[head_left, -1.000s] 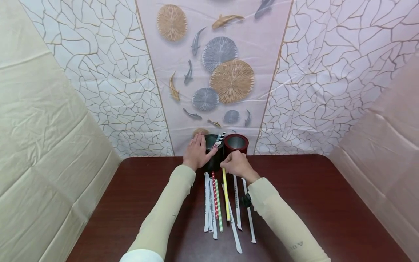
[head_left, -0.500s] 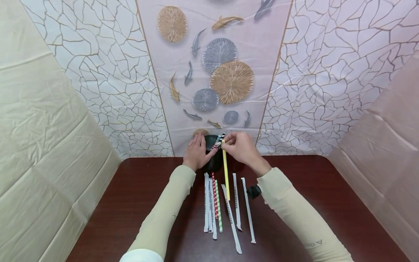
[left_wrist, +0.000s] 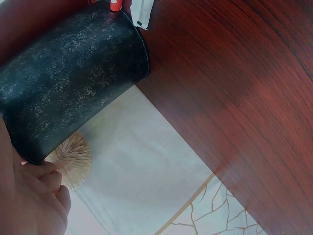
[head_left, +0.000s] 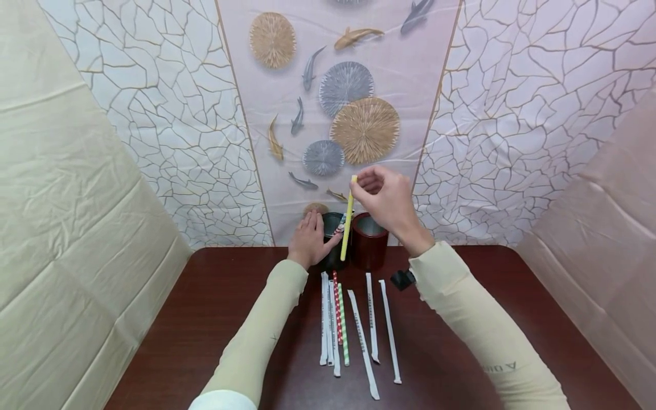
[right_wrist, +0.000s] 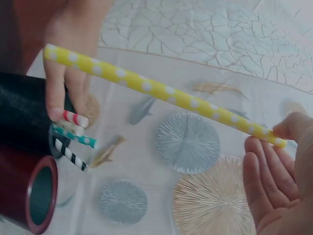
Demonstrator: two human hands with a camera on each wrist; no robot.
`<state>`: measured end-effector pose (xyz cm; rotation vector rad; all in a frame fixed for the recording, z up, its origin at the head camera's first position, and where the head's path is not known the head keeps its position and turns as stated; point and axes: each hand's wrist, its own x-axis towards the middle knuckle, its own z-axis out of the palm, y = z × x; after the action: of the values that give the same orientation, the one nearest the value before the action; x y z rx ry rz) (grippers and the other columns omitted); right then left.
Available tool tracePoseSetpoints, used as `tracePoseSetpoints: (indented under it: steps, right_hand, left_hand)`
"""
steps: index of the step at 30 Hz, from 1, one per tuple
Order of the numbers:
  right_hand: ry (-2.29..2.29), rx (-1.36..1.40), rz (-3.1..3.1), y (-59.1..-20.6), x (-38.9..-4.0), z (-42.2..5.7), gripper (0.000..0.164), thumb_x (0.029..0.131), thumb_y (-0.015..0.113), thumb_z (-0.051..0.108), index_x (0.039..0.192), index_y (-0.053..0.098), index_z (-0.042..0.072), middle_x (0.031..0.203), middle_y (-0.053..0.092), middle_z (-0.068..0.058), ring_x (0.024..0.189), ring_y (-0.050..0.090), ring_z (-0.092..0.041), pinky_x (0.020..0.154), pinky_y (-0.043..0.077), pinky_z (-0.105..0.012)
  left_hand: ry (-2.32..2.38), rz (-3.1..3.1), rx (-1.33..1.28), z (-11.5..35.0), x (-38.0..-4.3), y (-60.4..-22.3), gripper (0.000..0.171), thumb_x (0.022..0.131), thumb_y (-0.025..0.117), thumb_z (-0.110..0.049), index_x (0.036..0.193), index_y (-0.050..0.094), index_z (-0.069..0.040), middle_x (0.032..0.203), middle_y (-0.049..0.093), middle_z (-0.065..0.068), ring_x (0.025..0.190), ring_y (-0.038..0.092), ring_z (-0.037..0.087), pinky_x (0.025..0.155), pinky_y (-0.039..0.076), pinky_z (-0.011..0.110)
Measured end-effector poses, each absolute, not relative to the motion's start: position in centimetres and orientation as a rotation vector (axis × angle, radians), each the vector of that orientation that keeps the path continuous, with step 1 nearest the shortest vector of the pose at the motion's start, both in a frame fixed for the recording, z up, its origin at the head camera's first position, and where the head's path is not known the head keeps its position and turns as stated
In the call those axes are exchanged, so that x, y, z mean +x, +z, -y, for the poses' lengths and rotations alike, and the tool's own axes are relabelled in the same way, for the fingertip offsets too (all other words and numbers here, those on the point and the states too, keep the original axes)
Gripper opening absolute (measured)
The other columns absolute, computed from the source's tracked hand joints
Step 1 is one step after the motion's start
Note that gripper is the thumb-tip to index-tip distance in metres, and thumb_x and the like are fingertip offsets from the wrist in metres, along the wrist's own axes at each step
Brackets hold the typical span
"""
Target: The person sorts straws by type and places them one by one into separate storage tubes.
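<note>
My right hand (head_left: 386, 202) pinches one end of a yellow paper straw with white dots (right_wrist: 166, 93), between thumb and fingertips. The straw hangs tilted above and in front of two cans, its lower end free. At the black can (head_left: 333, 262), my left hand (head_left: 306, 239) grips the rim, fingers on the far left side and thumb across toward the front. Several patterned straws lean out of that can: red-striped (right_wrist: 73, 118), teal dotted (right_wrist: 76, 136) and black-striped (right_wrist: 70, 154) ones show in the right wrist view. Close beside it stands a dark red can (head_left: 370, 250).
On the brown table (head_left: 230, 319) lie a red dotted straw (head_left: 338, 319), a green striped straw (head_left: 344, 333) and several white paper-wrapped straws (head_left: 363, 341). A patterned cloth backdrop (head_left: 482, 159) rises directly behind the cans.
My right hand has lifted the yellow straw up from near the table, past the red can, to above the cans' rims. The left hand has stayed on the black can.
</note>
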<state>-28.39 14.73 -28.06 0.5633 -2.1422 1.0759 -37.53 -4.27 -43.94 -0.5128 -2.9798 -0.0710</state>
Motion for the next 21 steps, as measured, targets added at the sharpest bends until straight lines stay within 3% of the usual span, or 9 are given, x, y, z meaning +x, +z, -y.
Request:
tracePoseSetpoints:
  steps: [7, 16, 21]
  right_hand:
    - [1.119, 0.556, 1.974, -27.1, -29.2, -14.3, 0.017, 0.094, 0.079, 0.013, 0.102, 0.075, -0.001, 0.093, 0.080, -0.016, 0.079, 0.078, -0.026, 0.073, 0.060, -0.015]
    - [1.171, 0.581, 1.891, -28.1, -30.4, -13.3, 0.015, 0.094, 0.078, 0.009, 0.103, 0.075, -0.003, 0.096, 0.081, -0.017, 0.085, 0.080, -0.028, 0.080, 0.066, -0.034]
    - [1.147, 0.596, 1.904, -29.5, -31.3, -12.8, 0.014, 0.096, 0.076, 0.007, 0.104, 0.075, -0.004, 0.096, 0.081, -0.019, 0.086, 0.080, -0.030, 0.080, 0.066, -0.036]
  left_hand:
    - [-0.105, 2.952, -0.528, 4.3, -37.4, -43.9, 0.097, 0.106, 0.028, -0.073, 0.167, 0.021, 0.002, 0.176, 0.021, 0.020, 0.164, 0.022, 0.033, 0.134, 0.023, 0.044]
    - [-0.150, 2.952, -0.518, 4.3, -37.4, -43.8, 0.098, 0.106, 0.028, -0.074, 0.167, 0.021, 0.002, 0.176, 0.022, 0.020, 0.164, 0.023, 0.033, 0.134, 0.023, 0.044]
    - [-0.153, 2.961, -0.506, 4.3, -37.3, -43.7, 0.099, 0.105, 0.027, -0.075, 0.167, 0.021, 0.002, 0.176, 0.022, 0.019, 0.164, 0.023, 0.032, 0.134, 0.023, 0.043]
